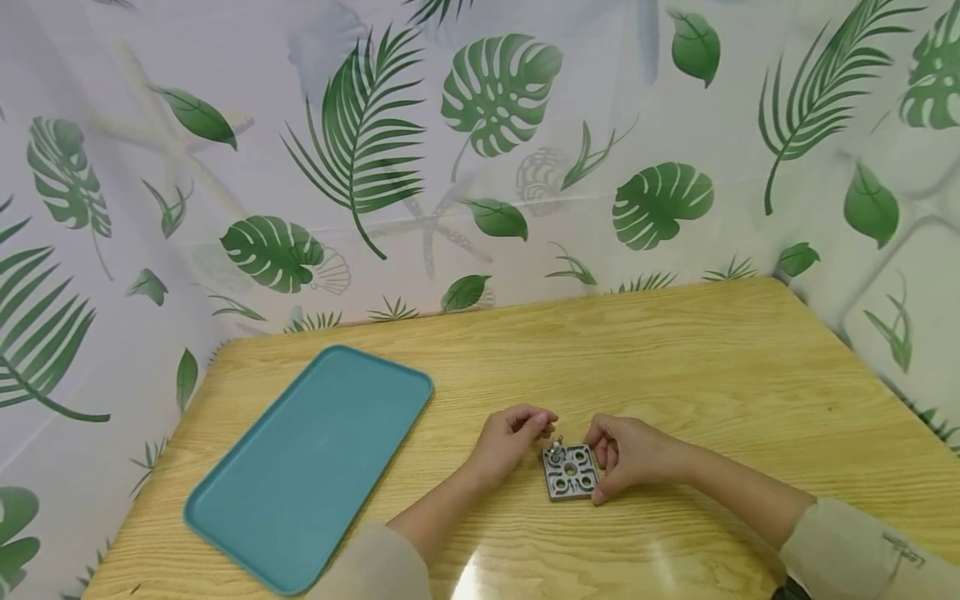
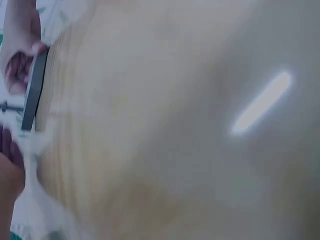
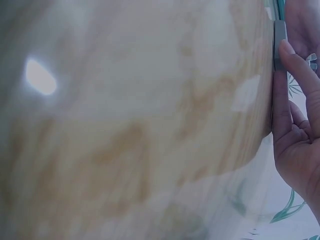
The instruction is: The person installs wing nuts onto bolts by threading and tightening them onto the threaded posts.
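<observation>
Leaf-printed cloth backdrop [image 1: 420, 150]: spans the head view toward 12 o'clock, with folds continuing at 9 and 3 o'clock; it appears to screen off the surroundings. Wood-grained table [image 1: 675, 367]: reaches the foot of the cloth and bears the work; glare marks its surface at 6 o'clock. Teal rectangular tray [image 1: 315, 458]: lies aslant on the table at 9 o'clock from the work, well apart from it, probably set aside to leave both arms room. Beige sleeves [image 1: 855, 546]: enter at 4 and 7 o'clock.

Right hand [image 1: 630, 450]: at 3 o'clock of the plate. Its grip is closed down to the plate's thickness, thumb at the 5 o'clock corner and fingers along the farther part of that side, presumably to steady the piece by its rim and keep its face unobstructed. Left hand [image 1: 504, 447]: at 10 o'clock of the plate. Its fingers are bent, thumb near forefinger, close to the fitting; whether this grip pinches anything small cannot be told.

Square metal plate [image 1: 572, 481]: between the hands, holed face upward, right of the tray; whether its underside rests fully on the table is unclear. Small metal fitting [image 1: 557, 452]: projects from the plate's 11 o'clock corner, apparently seated in a hole there.
</observation>
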Motion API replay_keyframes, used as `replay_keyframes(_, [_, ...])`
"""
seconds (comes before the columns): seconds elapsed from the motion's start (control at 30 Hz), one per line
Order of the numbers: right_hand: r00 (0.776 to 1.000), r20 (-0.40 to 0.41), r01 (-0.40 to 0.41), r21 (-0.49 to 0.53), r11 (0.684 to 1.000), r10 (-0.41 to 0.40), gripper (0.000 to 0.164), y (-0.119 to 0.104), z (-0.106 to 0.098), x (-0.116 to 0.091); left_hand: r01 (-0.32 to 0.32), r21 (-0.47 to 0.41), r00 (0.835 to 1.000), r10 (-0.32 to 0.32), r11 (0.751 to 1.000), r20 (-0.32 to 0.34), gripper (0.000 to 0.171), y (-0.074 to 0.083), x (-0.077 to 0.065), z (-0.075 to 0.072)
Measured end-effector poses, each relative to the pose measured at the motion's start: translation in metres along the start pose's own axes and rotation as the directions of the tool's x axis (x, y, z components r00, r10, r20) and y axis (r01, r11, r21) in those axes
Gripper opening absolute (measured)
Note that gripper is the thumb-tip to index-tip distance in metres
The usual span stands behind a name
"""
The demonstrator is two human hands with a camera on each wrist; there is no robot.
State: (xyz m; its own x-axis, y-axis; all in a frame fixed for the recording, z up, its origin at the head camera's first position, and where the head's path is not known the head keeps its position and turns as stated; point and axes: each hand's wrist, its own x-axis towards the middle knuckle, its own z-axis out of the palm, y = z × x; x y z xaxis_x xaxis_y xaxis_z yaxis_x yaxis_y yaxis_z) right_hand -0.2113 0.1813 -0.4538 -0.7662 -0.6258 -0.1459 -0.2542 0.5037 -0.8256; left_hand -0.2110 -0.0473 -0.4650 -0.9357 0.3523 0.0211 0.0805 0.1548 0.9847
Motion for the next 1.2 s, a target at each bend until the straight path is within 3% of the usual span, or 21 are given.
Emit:
replay_keyframes(0.07, [1.000, -0.001, -0.002, 0.003, 1.000, 0.002, 0.057, 0.000, 0.000, 0.000, 0.001, -0.038, 0.982, -0.009, 0.999, -0.189, 0.024, 0.001, -0.008, 0.010])
replay_keyframes(0.17, [1.000, -0.003, -0.002, 0.002, 1.000, 0.002, 0.056, 0.001, 0.000, -0.001, -0.001, -0.070, 0.921, -0.026, 0.998, -0.389, 0.027, 0.002, -0.020, 0.026])
replay_keyframes(0.27, [1.000, -0.009, 0.004, -0.014, 1.000, -0.004, 0.056, 0.001, -0.001, -0.001, -0.010, -0.080, 0.893, -0.027, 0.997, -0.450, 0.033, 0.003, -0.029, 0.040])
replay_keyframes(0.43, [1.000, -0.009, 0.005, -0.016, 1.000, -0.006, 0.056, 0.001, 0.000, -0.001, -0.004, -0.064, 0.888, -0.025, 0.998, -0.459, 0.029, 0.003, -0.034, 0.048])
replay_keyframes(0.57, [1.000, -0.007, 0.003, -0.010, 1.000, -0.003, 0.056, 0.001, 0.000, 0.000, 0.009, -0.046, 0.911, -0.027, 0.999, -0.412, 0.019, -0.001, -0.036, 0.043])
replay_keyframes(0.7, [1.000, -0.007, -0.004, 0.006, 1.000, 0.004, 0.057, 0.002, 0.000, 0.001, -0.032, 0.016, 0.945, 0.035, 0.999, -0.324, 0.013, -0.008, -0.035, 0.033])
replay_keyframes(0.87, [1.000, -0.003, -0.012, 0.022, 1.000, 0.012, 0.058, 0.001, -0.001, 0.000, -0.096, 0.097, 0.982, 0.110, 0.991, -0.152, 0.017, -0.010, -0.023, 0.016])
replay_keyframes(0.93, [1.000, -0.002, -0.013, 0.021, 1.000, 0.013, 0.058, 0.001, -0.001, 0.000, -0.098, 0.117, 0.993, 0.105, 0.988, -0.058, 0.017, -0.009, -0.016, 0.010])
replay_keyframes(1.1, [1.000, -0.003, -0.008, 0.002, 1.000, 0.008, 0.057, 0.001, -0.001, 0.000, -0.056, 0.144, 0.990, 0.037, 0.988, 0.134, 0.019, -0.003, -0.002, -0.001])
replay_keyframes(1.2, [1.000, -0.003, -0.003, -0.001, 1.000, 0.003, 0.057, 0.001, 0.000, -0.001, -0.031, 0.146, 0.986, 0.006, 0.989, 0.164, 0.020, 0.000, 0.000, -0.003])
